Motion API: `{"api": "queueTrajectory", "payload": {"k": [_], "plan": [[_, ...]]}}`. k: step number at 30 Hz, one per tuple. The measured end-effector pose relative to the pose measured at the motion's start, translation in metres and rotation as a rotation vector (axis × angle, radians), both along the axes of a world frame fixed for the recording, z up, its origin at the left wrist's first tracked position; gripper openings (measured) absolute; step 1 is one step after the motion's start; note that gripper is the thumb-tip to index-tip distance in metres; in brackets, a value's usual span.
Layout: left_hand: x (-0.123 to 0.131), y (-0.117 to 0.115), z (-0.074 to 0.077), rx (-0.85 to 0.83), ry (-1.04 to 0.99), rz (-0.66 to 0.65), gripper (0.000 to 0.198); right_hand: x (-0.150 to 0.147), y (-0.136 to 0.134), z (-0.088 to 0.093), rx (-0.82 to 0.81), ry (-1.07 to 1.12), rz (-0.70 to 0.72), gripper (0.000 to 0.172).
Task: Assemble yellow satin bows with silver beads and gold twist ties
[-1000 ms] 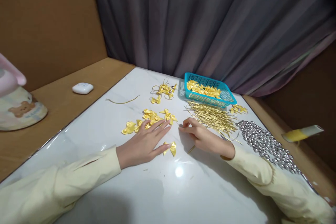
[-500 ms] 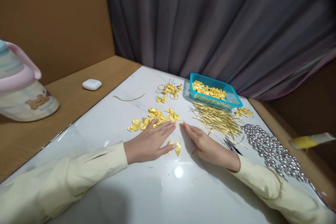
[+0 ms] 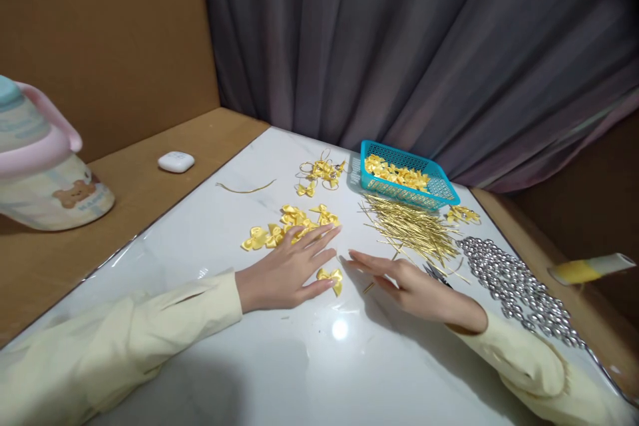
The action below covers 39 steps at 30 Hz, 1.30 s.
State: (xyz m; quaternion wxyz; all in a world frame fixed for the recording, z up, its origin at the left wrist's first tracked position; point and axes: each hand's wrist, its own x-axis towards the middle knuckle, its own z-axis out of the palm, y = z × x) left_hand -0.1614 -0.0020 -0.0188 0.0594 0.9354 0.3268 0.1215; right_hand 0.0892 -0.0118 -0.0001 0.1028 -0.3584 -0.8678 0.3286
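Note:
My left hand (image 3: 294, 269) lies palm down on the white tabletop, fingers spread and holding nothing. Its fingers partly cover a cluster of yellow ribbon bows (image 3: 294, 215). Beside the left thumb tip is a single yellow bow (image 3: 335, 277); the thumb overlaps its edge. Across from it, my right hand (image 3: 407, 286) is held on its side with fingers stretched out and nothing in them. Under the right hand, a short gold wire tie (image 3: 369, 287) shows. Black-handled scissors or pliers (image 3: 435, 273) are partly hidden behind the right wrist.
A turquoise basket (image 3: 439, 202) of yellow bows stands at the back, before a pile of gold wire ties (image 3: 414, 229). Silvery beads (image 3: 519, 286) spread along the right. Bows with wire loops (image 3: 322, 173) lie farther back. A white case (image 3: 176, 162) and a large bottle (image 3: 60, 186) stand left.
My right hand has drawn back slightly to the right and its fingers have parted. My left fingers have spread a little more, baring more of the single bow.

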Motion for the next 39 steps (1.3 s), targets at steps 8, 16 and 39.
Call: {"api": "queueTrajectory", "payload": {"k": [8,16,39], "plan": [[0.000,0.000,0.002,-0.003,0.024,-0.033,0.037,-0.026,0.023,-0.013,0.262,0.108,-0.199,0.014],[0.001,-0.001,0.001,0.034,-0.015,-0.040,0.036,-0.044,0.023,-0.032,0.194,0.081,-0.323,0.010],[0.007,-0.016,0.015,-0.333,-0.583,0.401,0.016,-0.068,0.014,0.017,-0.813,0.769,-0.387,0.014]]}}
